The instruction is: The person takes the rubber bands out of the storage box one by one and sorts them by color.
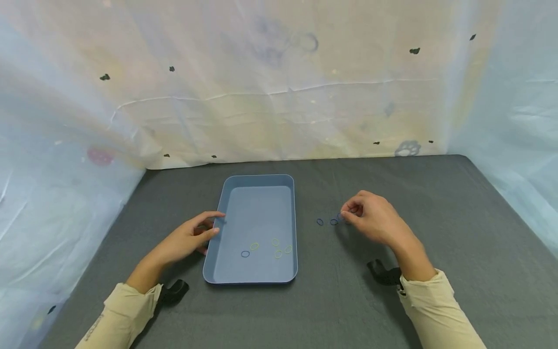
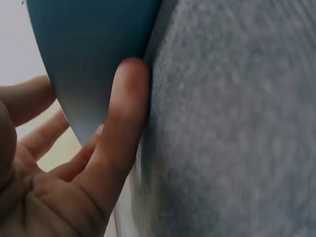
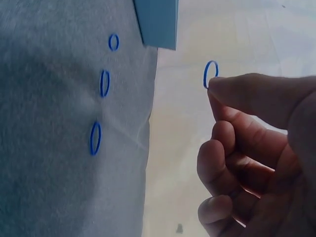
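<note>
My right hand (image 1: 377, 218) is raised over the table, pinching a blue rubber band (image 3: 211, 74) between thumb and index finger. Below it, three more blue rubber bands lie on the cloth; one band (image 1: 320, 222) is closest to the tray, another (image 1: 333, 222) just right of it. With my left hand (image 1: 187, 240) I hold the left edge of a blue-grey tray (image 1: 261, 213). Some fingers reach over its rim while others touch the outer wall (image 2: 94, 64). Inside the tray are a blue band (image 1: 245, 254) and several yellow-green bands, including one (image 1: 255, 246) beside it.
Dark grey cloth (image 1: 331, 300) covers the table. Behind it hangs a pale patterned sheet (image 1: 279, 121), with similar sheeting at both sides. A black strap piece (image 1: 174, 293) shows at the left wrist, and another (image 1: 383, 272) at the right.
</note>
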The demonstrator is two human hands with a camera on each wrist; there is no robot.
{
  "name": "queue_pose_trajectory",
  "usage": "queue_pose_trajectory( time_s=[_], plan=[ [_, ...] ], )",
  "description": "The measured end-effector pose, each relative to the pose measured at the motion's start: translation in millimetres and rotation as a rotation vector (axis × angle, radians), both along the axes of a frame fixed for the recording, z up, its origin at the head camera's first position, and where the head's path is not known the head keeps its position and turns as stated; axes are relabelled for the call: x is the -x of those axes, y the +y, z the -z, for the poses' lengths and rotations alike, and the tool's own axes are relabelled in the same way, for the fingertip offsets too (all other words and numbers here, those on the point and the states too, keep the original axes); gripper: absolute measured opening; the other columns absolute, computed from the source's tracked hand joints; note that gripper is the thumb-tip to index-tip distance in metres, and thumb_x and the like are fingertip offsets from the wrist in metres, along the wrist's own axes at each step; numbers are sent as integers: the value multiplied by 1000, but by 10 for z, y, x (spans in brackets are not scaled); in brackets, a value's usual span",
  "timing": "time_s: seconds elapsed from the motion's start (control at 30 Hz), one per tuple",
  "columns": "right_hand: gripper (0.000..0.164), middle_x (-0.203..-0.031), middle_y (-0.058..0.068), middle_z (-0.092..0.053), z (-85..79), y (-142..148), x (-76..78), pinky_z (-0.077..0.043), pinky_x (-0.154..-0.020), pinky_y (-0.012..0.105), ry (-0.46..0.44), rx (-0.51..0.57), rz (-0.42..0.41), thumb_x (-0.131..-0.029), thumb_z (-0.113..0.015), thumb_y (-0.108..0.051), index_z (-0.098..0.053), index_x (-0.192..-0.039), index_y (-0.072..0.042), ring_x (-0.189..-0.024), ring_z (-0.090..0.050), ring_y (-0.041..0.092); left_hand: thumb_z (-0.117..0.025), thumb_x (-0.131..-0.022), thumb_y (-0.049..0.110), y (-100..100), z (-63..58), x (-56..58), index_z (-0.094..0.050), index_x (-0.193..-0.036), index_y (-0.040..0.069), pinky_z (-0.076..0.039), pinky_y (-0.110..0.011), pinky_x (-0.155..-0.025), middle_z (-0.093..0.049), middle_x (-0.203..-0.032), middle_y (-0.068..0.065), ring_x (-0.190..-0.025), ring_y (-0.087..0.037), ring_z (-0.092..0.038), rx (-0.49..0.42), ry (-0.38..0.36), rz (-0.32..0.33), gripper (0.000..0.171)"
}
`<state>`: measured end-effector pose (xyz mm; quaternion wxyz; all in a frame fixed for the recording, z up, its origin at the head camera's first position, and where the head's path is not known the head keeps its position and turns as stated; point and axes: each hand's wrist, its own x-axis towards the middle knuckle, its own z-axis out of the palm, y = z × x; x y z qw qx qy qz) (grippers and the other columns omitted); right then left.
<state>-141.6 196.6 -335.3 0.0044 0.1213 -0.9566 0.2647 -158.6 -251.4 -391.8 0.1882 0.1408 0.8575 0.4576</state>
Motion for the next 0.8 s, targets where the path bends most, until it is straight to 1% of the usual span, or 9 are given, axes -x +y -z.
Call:
queue_pose_trajectory(
  time_s=[0.1,0.2,0.4,0.53,0.63,0.8],
  plan=[
    [11,-98,4,-63,6,70,5,-46,-75,34,-6,-6,4,-97,-65,-19,-74,-93,-14,-86,-58,17,-61,-100,33,-11,-12,4,-39,-150,19,-60,-36,-72,-47,-130,-24,-97,-27,-62,-11,-23,6,57],
    [12,-99,4,-62,3,144,13,-45,-75,33,-37,-6,7,-97,-64,-21,-74,-94,-14,-86,-56,17,-65,-98,32,-20,-24,7,-37,-151,18,-59,-37,-73,-46,-132,-25,-97,-26,-62,-21,-36,10,62],
    [16,-99,5,-63,21,272,50,-45,-72,32,-110,-4,17,-98,-63,-24,-74,-97,-13,-84,-55,17,-66,-97,30,-38,-36,-4,-35,-153,17,-59,-37,-73,-42,-138,-28,-97,-26,-62,-26,-34,12,65],
    [17,-95,6,-64,62,357,87,-45,-68,31,-140,-13,16,-98,-63,-25,-74,-97,-12,-80,-55,16,-67,-97,29,-31,-35,-7,-36,-152,16,-59,-36,-74,-39,-143,-28,-97,-25,-64,-33,-36,9,65],
    [18,-93,5,-65,103,404,108,-45,-67,30,-161,-21,10,-98,-64,-26,-74,-98,-11,-77,-55,14,-66,-97,29,-21,-34,-8,-35,-153,14,-60,-35,-75,-36,-146,-29,-98,-22,-64,-37,-36,18,65],
    [19,-88,4,-68,193,434,142,-45,-64,29,-183,-39,-4,-98,-62,-23,-75,-98,-8,-71,-55,12,-65,-98,29,-17,-40,2,-34,-153,15,-60,-35,-78,-34,-151,-26,-101,-22,-65,-40,-59,21,65]
  ],
)
